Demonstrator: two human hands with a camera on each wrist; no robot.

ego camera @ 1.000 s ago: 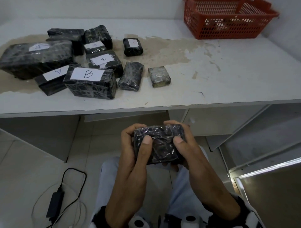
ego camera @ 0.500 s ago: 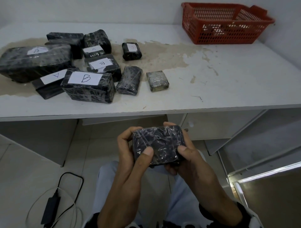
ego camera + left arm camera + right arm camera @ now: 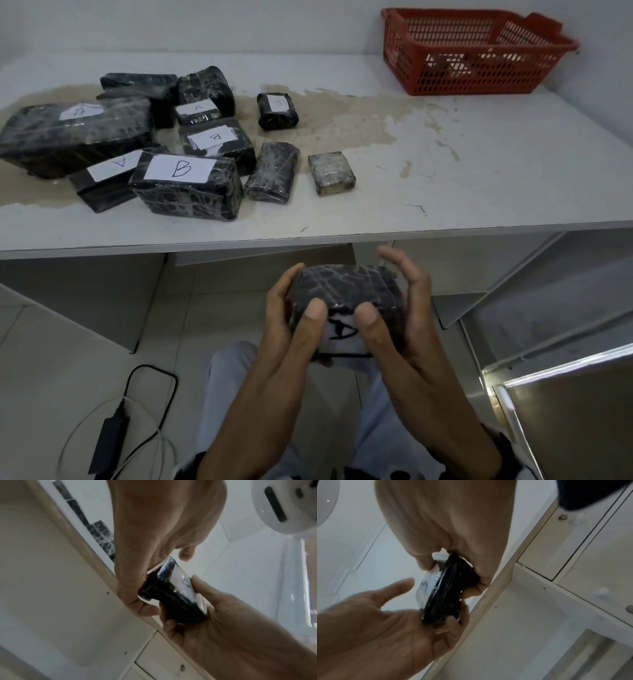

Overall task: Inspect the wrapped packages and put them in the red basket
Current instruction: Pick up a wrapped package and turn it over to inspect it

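Note:
Below the table's front edge, over my lap, I hold a small black wrapped package (image 3: pixel 346 287) in both hands. My left hand (image 3: pixel 287 318) grips its left end and my right hand (image 3: pixel 404 308) its right end. Both thumbs press beside a white label (image 3: pixel 342 334) with a handwritten letter, which faces me. In the left wrist view the package (image 3: pixel 171 599) sits between my left hand (image 3: pixel 214 622) and right hand (image 3: pixel 154 534). The right wrist view shows the package (image 3: pixel 447 591) edge-on, my fingers curled under it. The red basket (image 3: pixel 462 75) stands at the table's far right.
Several black wrapped packages lie on the left half of the white table (image 3: pixel 479 171), among them one labelled B (image 3: pixel 186 186) and a small greyish one (image 3: pixel 330 173). A charger with cable (image 3: pixel 109 442) lies on the floor at left. A metal cabinet corner (image 3: pixel 565 411) is at right.
I have turned the package in my hands, so its white label now faces me. My right fingers have lifted from its far edge.

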